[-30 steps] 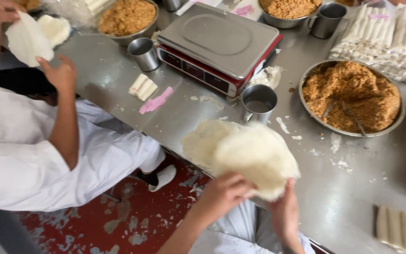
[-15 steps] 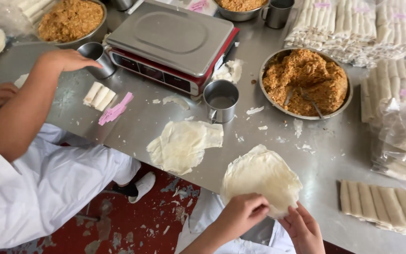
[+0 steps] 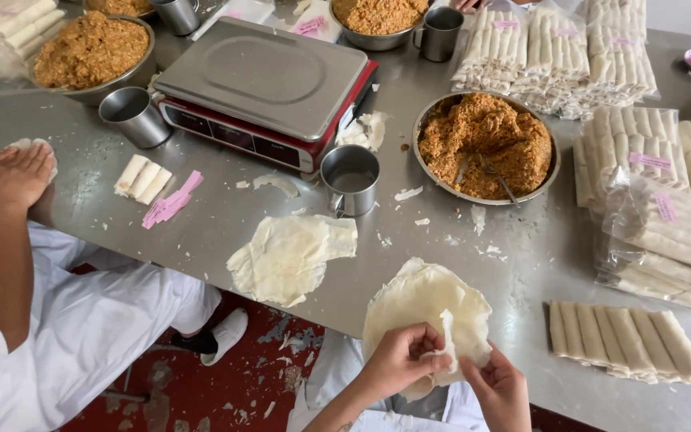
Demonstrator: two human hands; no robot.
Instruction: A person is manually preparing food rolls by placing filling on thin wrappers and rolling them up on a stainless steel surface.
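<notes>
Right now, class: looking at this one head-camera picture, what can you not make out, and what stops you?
- Left hand and right hand: wrists cut by the bottom edge.
- Wrapper stack: near edge hidden behind both hands; sheet count unreadable.
- Metal cup: contents unclear.
- Co-worker's hands: cover a wrapper.
- Pink slips: too small to make out.

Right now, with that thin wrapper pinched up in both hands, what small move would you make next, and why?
Probably keep peeling: the left hand pinches a lifted flap of the top wrapper sheet while the right hand steadies the stack's near edge. The sheet looks only partly freed, so I would draw the flap slowly up and away to avoid tearing it.
</notes>
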